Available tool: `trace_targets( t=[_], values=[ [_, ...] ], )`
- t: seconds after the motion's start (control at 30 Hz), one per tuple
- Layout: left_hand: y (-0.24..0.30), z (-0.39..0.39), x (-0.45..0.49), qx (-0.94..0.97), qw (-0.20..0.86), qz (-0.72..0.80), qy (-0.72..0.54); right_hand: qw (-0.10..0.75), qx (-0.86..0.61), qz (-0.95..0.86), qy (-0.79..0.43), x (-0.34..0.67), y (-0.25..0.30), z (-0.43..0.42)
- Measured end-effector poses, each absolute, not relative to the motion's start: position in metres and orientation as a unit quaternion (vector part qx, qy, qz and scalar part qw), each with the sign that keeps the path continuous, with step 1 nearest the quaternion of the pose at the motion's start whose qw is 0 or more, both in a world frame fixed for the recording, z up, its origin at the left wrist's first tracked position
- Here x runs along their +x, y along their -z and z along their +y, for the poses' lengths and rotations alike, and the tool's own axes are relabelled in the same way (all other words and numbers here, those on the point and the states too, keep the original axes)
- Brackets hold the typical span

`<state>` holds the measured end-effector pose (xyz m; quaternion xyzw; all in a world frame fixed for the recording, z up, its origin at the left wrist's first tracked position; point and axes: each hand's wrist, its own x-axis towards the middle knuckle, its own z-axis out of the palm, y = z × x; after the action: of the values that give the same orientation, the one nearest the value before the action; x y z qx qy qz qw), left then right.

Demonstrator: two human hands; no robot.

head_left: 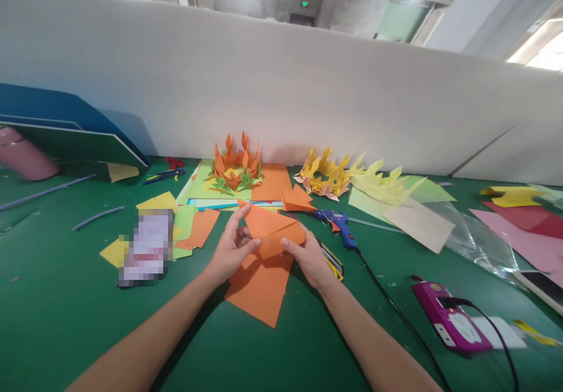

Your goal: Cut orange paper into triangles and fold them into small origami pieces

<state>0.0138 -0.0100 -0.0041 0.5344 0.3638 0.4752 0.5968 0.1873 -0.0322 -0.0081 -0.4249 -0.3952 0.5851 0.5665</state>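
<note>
Orange paper sheets [259,289] lie on the green table [65,316] beneath a creased, triangular folded orange sheet [273,227]. The left hand [231,251] and right hand [310,257] pinch its edges, fingers partly curled. A blue glue gun [338,225] lies just beside the right hand.

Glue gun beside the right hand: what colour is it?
The glue gun is blue; head view.

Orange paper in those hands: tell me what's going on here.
A person holds a folded orange paper piece just above the green table, with the left hand and right hand pinching it from either side. Flat orange sheets lie underneath. A blue glue gun lies to the right. An orange paper crown and a yellow paper crown stand by the white wall.
</note>
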Motion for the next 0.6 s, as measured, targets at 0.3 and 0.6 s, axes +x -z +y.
trace_targets(
  t=[0.3, 0.6],
  values=[
    [0.001, -0.006, 0.013, 0.485, 0.541, 0.441, -0.527, 0.586, -0.441, -0.626, -0.266, 0.197, 0.007, -0.04],
    [-0.006, -0.01, 0.014, 0.443, 0.658, 0.403, -0.456, 0.379, -0.267, -0.885, 0.036, 0.199, 0.006, -0.045]
  ],
)
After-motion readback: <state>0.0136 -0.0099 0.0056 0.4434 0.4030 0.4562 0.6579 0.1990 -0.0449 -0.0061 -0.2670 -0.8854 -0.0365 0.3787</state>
